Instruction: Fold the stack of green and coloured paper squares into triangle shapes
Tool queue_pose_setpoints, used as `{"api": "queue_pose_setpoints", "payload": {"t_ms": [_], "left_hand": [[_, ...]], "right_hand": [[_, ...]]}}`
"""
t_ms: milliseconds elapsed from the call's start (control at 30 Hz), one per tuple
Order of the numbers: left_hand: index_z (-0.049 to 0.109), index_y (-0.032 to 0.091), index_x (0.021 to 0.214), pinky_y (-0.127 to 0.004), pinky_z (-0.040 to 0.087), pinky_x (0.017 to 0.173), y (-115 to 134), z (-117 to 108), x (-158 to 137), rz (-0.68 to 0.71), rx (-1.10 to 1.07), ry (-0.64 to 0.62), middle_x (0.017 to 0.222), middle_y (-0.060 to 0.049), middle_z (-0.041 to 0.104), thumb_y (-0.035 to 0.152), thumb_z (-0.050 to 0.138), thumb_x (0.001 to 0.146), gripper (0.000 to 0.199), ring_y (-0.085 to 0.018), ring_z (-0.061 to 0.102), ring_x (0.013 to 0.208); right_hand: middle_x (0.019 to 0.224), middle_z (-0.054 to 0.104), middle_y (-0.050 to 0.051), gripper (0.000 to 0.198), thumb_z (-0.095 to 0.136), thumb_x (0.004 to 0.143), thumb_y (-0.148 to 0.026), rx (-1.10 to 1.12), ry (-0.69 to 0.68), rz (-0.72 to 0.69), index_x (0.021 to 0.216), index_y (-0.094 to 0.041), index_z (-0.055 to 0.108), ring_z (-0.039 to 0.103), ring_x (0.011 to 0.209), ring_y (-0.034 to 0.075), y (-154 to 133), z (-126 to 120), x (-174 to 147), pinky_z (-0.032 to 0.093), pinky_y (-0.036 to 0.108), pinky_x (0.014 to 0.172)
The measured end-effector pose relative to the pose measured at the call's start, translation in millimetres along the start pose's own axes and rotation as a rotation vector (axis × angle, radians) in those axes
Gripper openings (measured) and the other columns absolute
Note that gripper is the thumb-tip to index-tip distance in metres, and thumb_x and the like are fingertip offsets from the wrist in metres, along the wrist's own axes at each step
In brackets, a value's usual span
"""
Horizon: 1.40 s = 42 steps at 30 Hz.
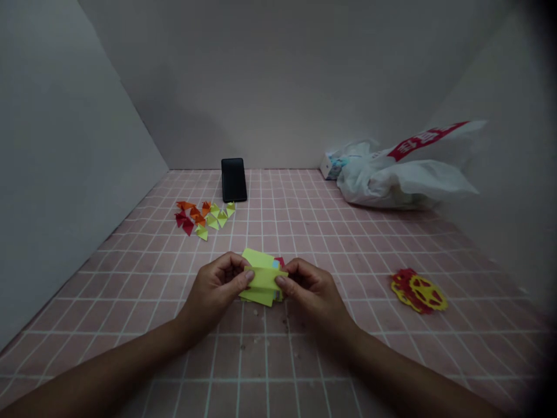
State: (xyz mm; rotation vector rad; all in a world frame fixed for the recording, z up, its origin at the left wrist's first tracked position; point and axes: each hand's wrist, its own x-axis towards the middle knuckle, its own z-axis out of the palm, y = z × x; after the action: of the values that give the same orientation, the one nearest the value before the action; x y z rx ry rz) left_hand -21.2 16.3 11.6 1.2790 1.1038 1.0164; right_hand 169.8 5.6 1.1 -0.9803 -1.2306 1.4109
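Observation:
A small yellow sheet of paper (265,278), folded into a narrow rectangle, is stretched between my two hands. My left hand (220,281) pinches its left end between thumb and fingers. The right end is pinched by my right hand (311,287) in the same way. Just behind and beneath it lies a stack of paper squares (257,256), yellow on top, with a bit of red and light blue showing at its right side. The fingertips behind the folded paper are partly hidden.
Several small folded paper pieces (212,222) in red, orange and yellow lie at the back left. Behind them a black phone (234,180) leans upright. A white plastic bag (387,180) and a box (332,166) sit back right. Red and yellow cut-out shapes (420,292) lie at the right.

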Motion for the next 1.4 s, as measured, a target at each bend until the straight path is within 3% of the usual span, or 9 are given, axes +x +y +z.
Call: {"api": "queue_pose_setpoints", "payload": {"t_ms": [533, 733, 933, 1400], "left_hand": [[0.059, 0.015, 0.077, -0.019, 0.042, 0.058, -0.3, -0.4, 2.0, -0.012, -0.006, -0.012, 0.068, 0.004, 0.054, 0.027, 0.069, 0.077, 0.016, -0.009, 0.049, 0.063], [0.061, 0.015, 0.084, -0.023, 0.045, 0.064, 3.8, 0.3, 2.1, -0.086, 0.018, -0.144, 0.077, 0.0, 0.061, 0.029, 0.069, 0.076, 0.018, -0.013, 0.056, 0.069], [0.064, 0.015, 0.079, -0.024, 0.043, 0.064, 7.1, -0.2, 2.1, -0.054, 0.181, -0.193, 0.075, 0.0, 0.061, 0.029, 0.067, 0.077, 0.015, -0.014, 0.055, 0.07], [0.061, 0.016, 0.078, -0.022, 0.04, 0.059, 6.0, -1.7, 1.3, -0.058, 0.21, -0.169, 0.072, 0.001, 0.057, 0.031, 0.062, 0.081, 0.016, -0.012, 0.051, 0.065]], "right_hand": [[0.066, 0.054, -0.003, 0.018, 0.064, 0.081, -0.024, -0.104, 0.02, -0.002, 0.067, -0.017, 0.057, 0.048, 0.061, 0.01, 2.4, -2.6, 0.4, 0.039, 0.022, 0.056], [0.068, 0.054, -0.001, 0.016, 0.063, 0.082, -0.025, -0.189, -0.02, 0.01, 0.068, -0.017, 0.057, 0.047, 0.063, 0.011, 3.8, -3.4, 0.2, 0.038, 0.023, 0.058], [0.068, 0.053, 0.0, 0.017, 0.062, 0.082, -0.027, -0.261, -0.048, 0.045, 0.069, -0.017, 0.057, 0.046, 0.064, 0.012, 4.9, -2.6, -0.8, 0.037, 0.024, 0.057], [0.077, 0.059, 0.003, 0.017, 0.06, 0.085, -0.031, -0.207, -0.147, 0.051, 0.081, -0.015, 0.063, 0.052, 0.071, 0.015, 6.6, -3.7, -1.0, 0.042, 0.027, 0.064]]}}
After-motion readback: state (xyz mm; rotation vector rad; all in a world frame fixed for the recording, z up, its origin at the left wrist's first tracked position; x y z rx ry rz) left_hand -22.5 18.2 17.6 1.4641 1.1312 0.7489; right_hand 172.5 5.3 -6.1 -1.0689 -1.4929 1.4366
